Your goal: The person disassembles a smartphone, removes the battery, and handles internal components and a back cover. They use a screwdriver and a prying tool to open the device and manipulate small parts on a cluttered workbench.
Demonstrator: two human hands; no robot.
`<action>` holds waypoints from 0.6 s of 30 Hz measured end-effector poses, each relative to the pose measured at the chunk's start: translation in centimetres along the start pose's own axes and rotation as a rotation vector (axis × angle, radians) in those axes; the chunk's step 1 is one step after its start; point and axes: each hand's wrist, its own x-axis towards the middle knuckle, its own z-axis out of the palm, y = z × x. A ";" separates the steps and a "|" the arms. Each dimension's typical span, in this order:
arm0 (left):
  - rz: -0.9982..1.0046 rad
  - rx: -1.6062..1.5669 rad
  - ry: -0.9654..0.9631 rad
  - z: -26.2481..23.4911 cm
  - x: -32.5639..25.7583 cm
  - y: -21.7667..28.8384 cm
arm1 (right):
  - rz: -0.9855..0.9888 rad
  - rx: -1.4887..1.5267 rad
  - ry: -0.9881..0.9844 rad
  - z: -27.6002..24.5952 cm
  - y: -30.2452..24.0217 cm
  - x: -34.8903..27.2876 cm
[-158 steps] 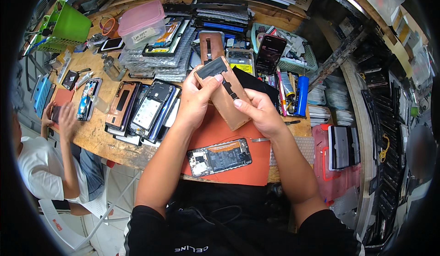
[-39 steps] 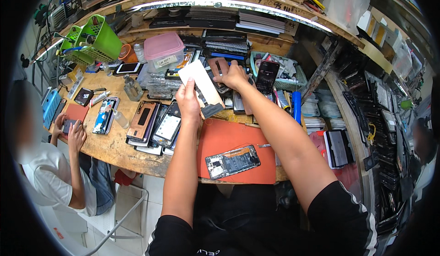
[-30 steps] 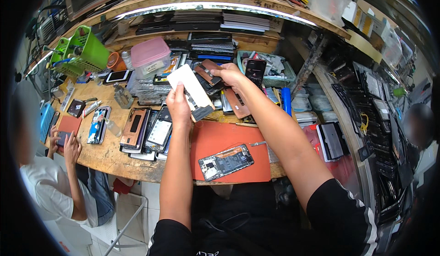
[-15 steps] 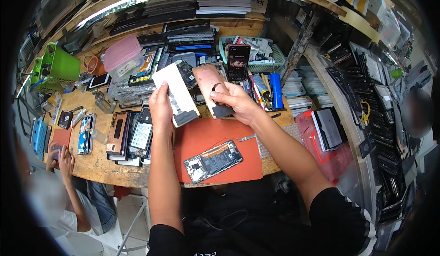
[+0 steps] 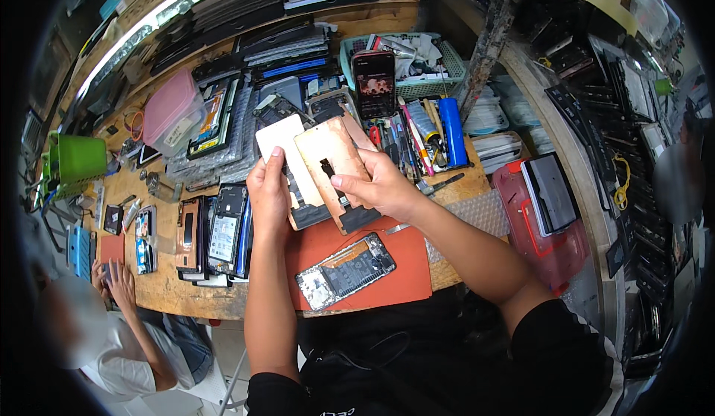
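Side by side above the mat are two flat phone panels, their edges overlapping. My left hand (image 5: 269, 192) is closed on the pale one (image 5: 280, 137), with the thumb across its face. Thumb and fingers of my right hand (image 5: 387, 186) pinch the copper-coloured one (image 5: 316, 142), which has a dark slot and a black lower end and lies partly over the pale panel. Below both hands, an opened phone (image 5: 347, 273) with its inner parts bare lies aslant on the orange-red mat (image 5: 406, 271). Tweezers (image 5: 398, 229) rest near its upper right corner.
Behind my hands a lit phone (image 5: 374, 81) stands upright before a green basket (image 5: 439, 73). Tools and a blue cylinder (image 5: 452, 133) are to its right. Stacked phone parts (image 5: 223, 230) lie left of the mat. At far left are a co-worker's hands (image 5: 119, 286).
The copper-coloured panel has swung to show its inner face and moved left over the pale panel. Both hands have come lower and closer together. The head view has shifted slightly.
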 end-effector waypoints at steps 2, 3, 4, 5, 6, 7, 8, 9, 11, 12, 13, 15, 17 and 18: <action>0.049 -0.037 0.013 0.8 -0.3 0.4 | 0.029 0.079 0.029 0.2 0.5 0.2; 0.014 -0.031 -0.056 -0.3 0.1 -0.1 | -0.007 0.100 0.052 0.3 0.4 0.2; -0.004 -0.028 -0.057 0.0 -0.2 0.1 | -0.010 0.099 0.067 0.6 0.4 0.1; -0.023 -0.026 -0.057 0.7 -0.7 0.9 | -0.013 0.099 0.083 0.8 0.4 0.2; -0.042 -0.023 -0.057 1.0 -1.0 1.2 | -0.016 0.098 0.098 0.7 0.5 0.2; -0.031 0.013 -0.077 0.8 -1.0 1.0 | -0.003 0.077 0.081 0.5 0.5 0.3; -0.052 0.023 -0.075 0.8 -1.1 1.0 | -0.010 0.089 0.076 0.4 0.3 0.2; -0.074 0.032 -0.072 0.9 -1.2 1.2 | -0.017 0.100 0.070 0.5 0.0 0.1; -0.102 0.037 -0.096 0.9 -1.3 1.8 | -0.077 0.101 0.063 0.3 0.3 0.4; -0.109 0.020 -0.124 0.9 -1.2 1.8 | -0.078 0.100 0.071 0.2 0.3 0.4; -0.112 0.005 -0.146 0.8 -1.2 1.8 | -0.079 0.101 0.071 0.1 0.1 0.3; -0.116 -0.016 -0.212 -0.2 -0.9 1.4 | -0.068 0.116 0.083 0.0 0.6 0.6; -0.103 -0.033 -0.274 -0.3 -1.2 1.8 | -0.058 0.115 0.108 0.1 0.0 0.5; -0.100 0.006 -0.278 -0.3 -1.0 1.7 | -0.050 0.096 0.123 0.0 -0.4 0.3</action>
